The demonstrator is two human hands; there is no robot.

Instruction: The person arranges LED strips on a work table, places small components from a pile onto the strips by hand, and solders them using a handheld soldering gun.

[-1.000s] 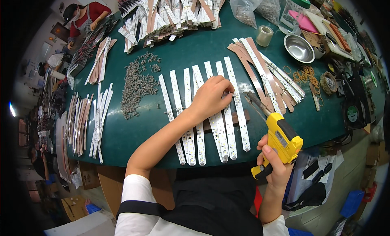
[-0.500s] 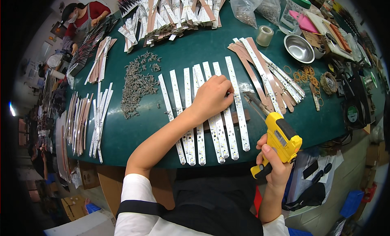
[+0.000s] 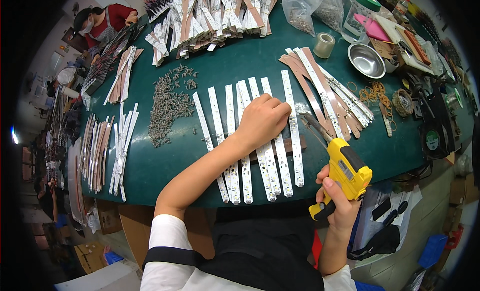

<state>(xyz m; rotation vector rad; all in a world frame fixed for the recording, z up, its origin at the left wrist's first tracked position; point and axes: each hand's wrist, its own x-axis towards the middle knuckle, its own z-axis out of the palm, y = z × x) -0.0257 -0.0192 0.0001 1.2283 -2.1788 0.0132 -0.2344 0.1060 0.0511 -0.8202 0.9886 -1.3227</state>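
My left hand [image 3: 265,119] reaches across a row of white LED circuit strips [image 3: 246,171]. Its fingers are closed at the left edge of the rightmost strip [image 3: 296,151], and the fingertips are partly hidden. Under the strips, crosswise, lies a brown bar [image 3: 301,144]. In my right hand [image 3: 341,203] is a yellow and black soldering gun [image 3: 350,171], its thin metal tip pointing up and left, just right of the row. Left of the row a heap of small grey metal parts [image 3: 170,108] is spread on the green table [image 3: 150,176].
A big pile of strips [image 3: 210,21] fills the far side, with smaller bundles left and right. At the right stand a tape roll [image 3: 324,45], a steel bowl [image 3: 367,61] and rubber bands [image 3: 380,96]. Another person [image 3: 107,23] sits at the far left.
My left hand has shifted slightly right. The rightmost strip has turned a little, its far end moving right and its near end left. The soldering gun stays about where it was.
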